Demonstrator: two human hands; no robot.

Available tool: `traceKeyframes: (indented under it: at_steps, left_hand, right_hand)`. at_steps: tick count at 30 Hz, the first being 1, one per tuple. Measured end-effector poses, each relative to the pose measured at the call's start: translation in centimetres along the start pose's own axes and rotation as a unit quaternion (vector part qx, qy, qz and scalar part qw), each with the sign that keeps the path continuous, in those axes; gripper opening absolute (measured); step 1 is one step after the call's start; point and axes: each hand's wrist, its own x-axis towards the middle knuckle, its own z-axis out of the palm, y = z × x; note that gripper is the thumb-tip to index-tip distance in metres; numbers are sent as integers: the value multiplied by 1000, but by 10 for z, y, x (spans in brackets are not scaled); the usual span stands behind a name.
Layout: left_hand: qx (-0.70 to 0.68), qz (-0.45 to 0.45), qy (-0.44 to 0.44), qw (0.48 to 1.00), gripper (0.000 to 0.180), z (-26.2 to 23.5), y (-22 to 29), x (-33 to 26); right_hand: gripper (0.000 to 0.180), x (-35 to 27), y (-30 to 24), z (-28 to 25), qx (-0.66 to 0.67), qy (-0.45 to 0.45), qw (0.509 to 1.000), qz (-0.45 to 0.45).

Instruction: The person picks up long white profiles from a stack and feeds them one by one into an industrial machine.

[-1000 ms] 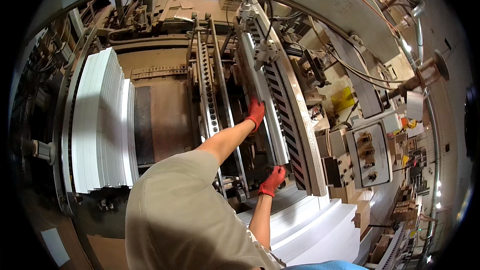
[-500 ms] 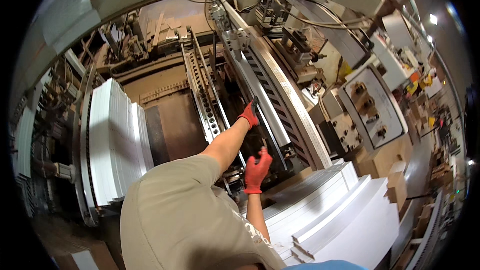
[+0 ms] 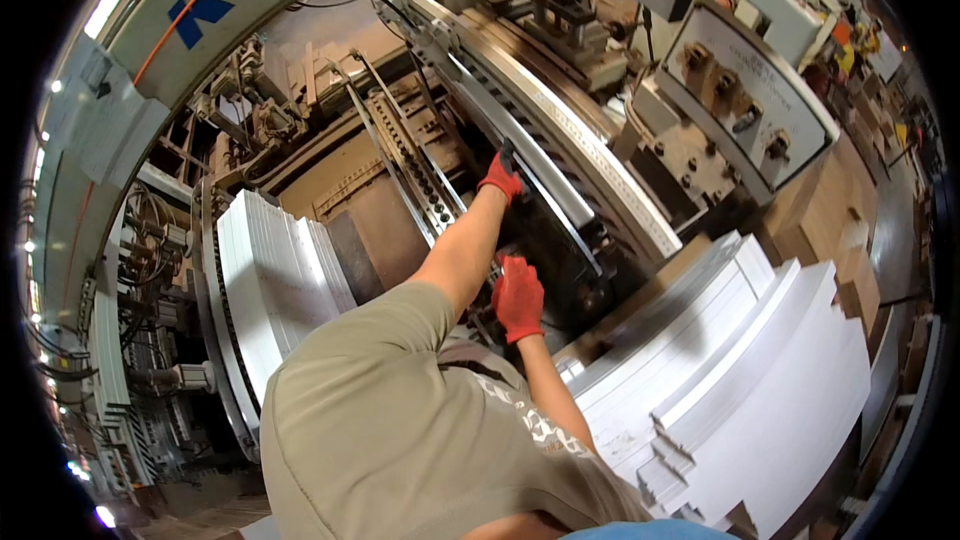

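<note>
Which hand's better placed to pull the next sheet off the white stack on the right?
Probably right. The right hand sits low, nearer the white stack; the left hand is stretched up at the metal rail.

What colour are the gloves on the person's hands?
Red, on both the left hand and the right hand, clear in the head view.

**Factory hall, crowded with machinery**

Lit by small bright ceiling lamps (image 3: 52,86) along the left rim and far top right. Overhead, a curved pale beam (image 3: 150,30) with blue lettering and an orange cable. Right of it, a grey control panel (image 3: 755,100) with knobs. Brown cartons (image 3: 845,240) stacked by a dark floor (image 3: 895,230) at right. Cable bundles (image 3: 140,240) and rails at far left.
</note>
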Motion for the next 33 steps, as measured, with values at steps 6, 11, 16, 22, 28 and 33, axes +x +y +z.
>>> traceKeyframes:
  at_steps: [6, 11, 16, 22, 28, 33]
  left_hand:
    - [4, -34, 50, 998, 63, -15, 2, 16]
    - [22, -13, 28, 999, 55, -15, 1, 7]
    - [-47, -80, -20, 995, 67, -3, 3, -3]
    - [48, -59, -25, 997, 79, -14, 7, -4]
    - [30, -66, -8, 997, 73, -5, 4, -9]
    - [-25, -88, 6, 996, 69, -2, 3, -10]
  right_hand:
    - [30, 3, -2, -1, 27, 24, 999, 22]
    - [32, 1, -2, 5, 32, -4, 997, 75]
    - [32, 2, -4, 1, 22, -33, 993, 108]
    - [24, 5, -17, -5, 11, -17, 992, 125]
    - [24, 4, -26, -7, 6, -4, 989, 145]
    - [25, 3, -28, -3, -14, -17, 989, 144]
